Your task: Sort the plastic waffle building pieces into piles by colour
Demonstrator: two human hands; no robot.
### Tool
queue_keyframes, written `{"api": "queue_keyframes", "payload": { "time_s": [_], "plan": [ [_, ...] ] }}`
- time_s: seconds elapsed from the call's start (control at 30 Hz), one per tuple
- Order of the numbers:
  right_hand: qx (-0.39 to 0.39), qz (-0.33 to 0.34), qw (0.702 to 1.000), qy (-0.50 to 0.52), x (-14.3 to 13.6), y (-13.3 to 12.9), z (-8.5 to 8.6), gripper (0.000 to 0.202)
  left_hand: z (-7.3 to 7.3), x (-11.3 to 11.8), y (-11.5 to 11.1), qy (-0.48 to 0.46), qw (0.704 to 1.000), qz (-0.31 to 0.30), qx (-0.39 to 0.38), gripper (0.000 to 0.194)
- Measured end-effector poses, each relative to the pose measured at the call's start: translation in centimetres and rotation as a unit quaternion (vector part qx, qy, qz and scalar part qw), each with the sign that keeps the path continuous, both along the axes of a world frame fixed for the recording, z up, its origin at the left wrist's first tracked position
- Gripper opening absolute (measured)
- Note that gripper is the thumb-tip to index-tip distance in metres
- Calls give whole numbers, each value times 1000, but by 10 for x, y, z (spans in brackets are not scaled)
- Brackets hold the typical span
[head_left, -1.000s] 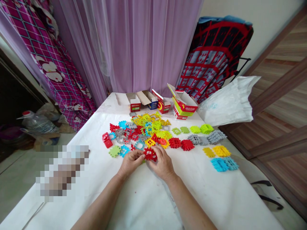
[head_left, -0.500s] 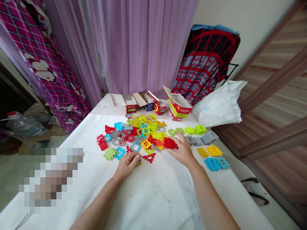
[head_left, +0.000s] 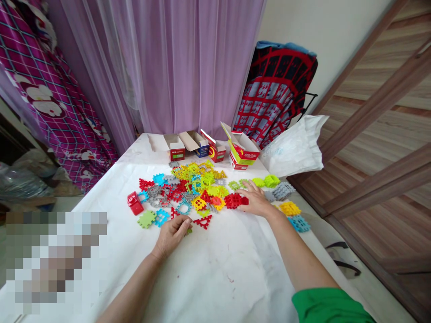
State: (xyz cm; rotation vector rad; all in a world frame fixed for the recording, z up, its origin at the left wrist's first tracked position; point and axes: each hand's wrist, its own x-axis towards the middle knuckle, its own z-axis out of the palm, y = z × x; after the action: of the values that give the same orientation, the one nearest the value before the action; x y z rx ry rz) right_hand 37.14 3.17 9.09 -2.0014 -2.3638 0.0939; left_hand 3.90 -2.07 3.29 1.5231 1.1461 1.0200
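Observation:
My left hand [head_left: 173, 234] rests at the near edge of a heap of plastic interlocking tiles [head_left: 183, 187], its fingers curled in. A bit of an olive-green tile [head_left: 190, 230] shows beside its fingertips; whether the fingers grip it is hidden. On the heap's right side, my right hand [head_left: 257, 200] has its thumb and fingers around a red tile [head_left: 245, 201], with the other fingers spread above. This tile touches a cluster of red tiles [head_left: 232, 200]. A red triangular tile [head_left: 203, 222] lies between the two hands.
Sorted tiles in lime [head_left: 271, 181], grey [head_left: 283, 190], yellow [head_left: 290, 208] and blue [head_left: 299, 223] sit along the table's right side. Several small cardboard boxes [head_left: 177, 154] line the back, beside a white bag [head_left: 292, 148]. A red plastic block [head_left: 135, 203] stands at the heap's left.
The view has shifted, moving the table scene slightly left. My right hand has moved away from the red cluster's top, its thumb and fingers now at a red tile. The left hand stays put.

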Motion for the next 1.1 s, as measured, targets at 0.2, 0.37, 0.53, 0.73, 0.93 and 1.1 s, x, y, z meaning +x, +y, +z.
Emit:
{"api": "queue_keyframes", "payload": {
  "time_s": [0.2, 0.37, 0.53, 0.73, 0.93, 1.1],
  "plan": [
    [15, 13, 1000, -11, -4, 0, -4, 61, -4, -1, 1, -13, 1000, 11, 5, 44],
    [28, 17, 999, -17, -8, 1, -7, 57, -6, -1, 0, -44, 997, 62, 3, 43],
    [55, 23, 998, -8, -13, -7, -4, 56, -3, -9, -1, -39, 987, 147, 48, 41],
    [157, 119, 974, 111, -57, -28, -19, 29, 6, -47, 7, 41, 938, 323, 115, 36],
    [160, 188, 939, 241, -132, -42, -52, 21, 6, -74, 11, 81, 907, 395, 121, 33],
    [188, 171, 925, 281, -158, -52, -64, 20, -8, -81, 19, 158, 902, 374, 145, 31]
  ]
}}
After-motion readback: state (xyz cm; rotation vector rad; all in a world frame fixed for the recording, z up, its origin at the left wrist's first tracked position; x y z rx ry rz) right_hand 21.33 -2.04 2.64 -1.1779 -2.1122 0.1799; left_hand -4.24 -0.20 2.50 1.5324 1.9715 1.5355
